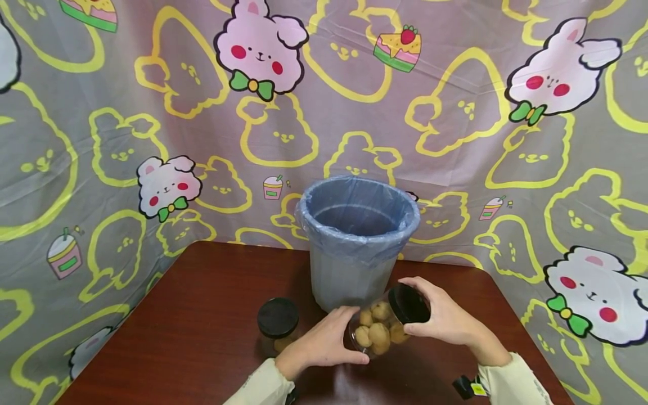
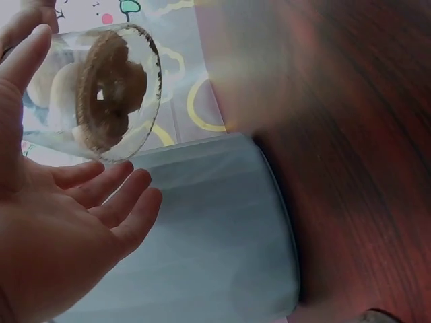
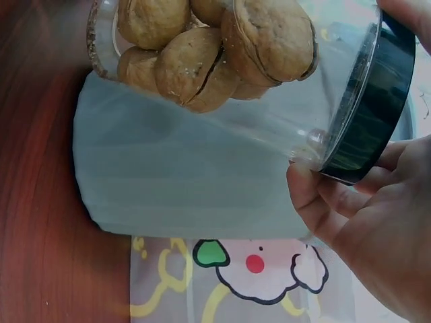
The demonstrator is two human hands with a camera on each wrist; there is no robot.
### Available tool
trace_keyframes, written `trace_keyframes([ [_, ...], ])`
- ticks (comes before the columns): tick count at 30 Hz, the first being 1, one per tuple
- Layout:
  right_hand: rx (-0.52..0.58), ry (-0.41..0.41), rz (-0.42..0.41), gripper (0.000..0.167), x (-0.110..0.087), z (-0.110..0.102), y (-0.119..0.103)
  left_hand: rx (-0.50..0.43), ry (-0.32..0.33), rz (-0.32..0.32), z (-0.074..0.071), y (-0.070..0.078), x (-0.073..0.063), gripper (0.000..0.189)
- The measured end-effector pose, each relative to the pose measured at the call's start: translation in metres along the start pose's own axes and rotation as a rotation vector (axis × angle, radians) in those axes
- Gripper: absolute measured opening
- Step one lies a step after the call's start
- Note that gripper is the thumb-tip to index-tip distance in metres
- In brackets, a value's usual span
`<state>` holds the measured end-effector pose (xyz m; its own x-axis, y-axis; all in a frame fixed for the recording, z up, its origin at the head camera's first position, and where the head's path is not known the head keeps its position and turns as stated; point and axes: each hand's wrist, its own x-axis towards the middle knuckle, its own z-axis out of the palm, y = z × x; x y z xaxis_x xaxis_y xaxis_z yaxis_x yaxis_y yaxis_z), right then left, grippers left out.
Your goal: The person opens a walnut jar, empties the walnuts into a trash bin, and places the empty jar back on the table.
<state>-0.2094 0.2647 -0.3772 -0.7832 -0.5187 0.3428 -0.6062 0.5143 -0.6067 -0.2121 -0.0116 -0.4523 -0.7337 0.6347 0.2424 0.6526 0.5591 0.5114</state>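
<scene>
A clear jar of walnuts (image 1: 373, 332) with a black lid (image 3: 374, 101) is tilted on its side above the table, its lid end raised to the right. My right hand (image 1: 442, 315) grips the jar by the lid, thumb and fingers on opposite sides of it. At the base end, my left hand (image 1: 329, 337) holds the jar between thumb and fingers. Several walnuts (image 3: 195, 67) lie toward the base, while the lid end of the jar has bare space inside. The left wrist view shows the glass base (image 2: 135, 94) with the walnuts behind it.
Left of my left hand stands a second black-lidded jar (image 1: 278, 318), its contents partly hidden. A grey bin (image 1: 349, 275) with a blue plastic liner (image 1: 361, 242) stands just behind the hands on the brown table (image 1: 217, 304). Patterned cloth (image 1: 354, 118) hangs around the table.
</scene>
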Motion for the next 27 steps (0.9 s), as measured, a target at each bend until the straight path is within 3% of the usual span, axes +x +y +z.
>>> trace_keyframes([
  [8,0.035,0.005,-0.065,0.074,0.005,0.004,-0.004,-0.016,0.023,0.0,0.0,0.0,0.0,0.091],
  [17,0.064,0.0,-0.108,0.075,0.009,0.008,-0.006,-0.025,0.074,0.043,0.004,-0.004,0.002,0.092],
  [27,0.071,0.009,-0.172,0.077,0.01,0.012,-0.004,-0.063,0.083,0.014,0.003,-0.004,0.003,0.1],
])
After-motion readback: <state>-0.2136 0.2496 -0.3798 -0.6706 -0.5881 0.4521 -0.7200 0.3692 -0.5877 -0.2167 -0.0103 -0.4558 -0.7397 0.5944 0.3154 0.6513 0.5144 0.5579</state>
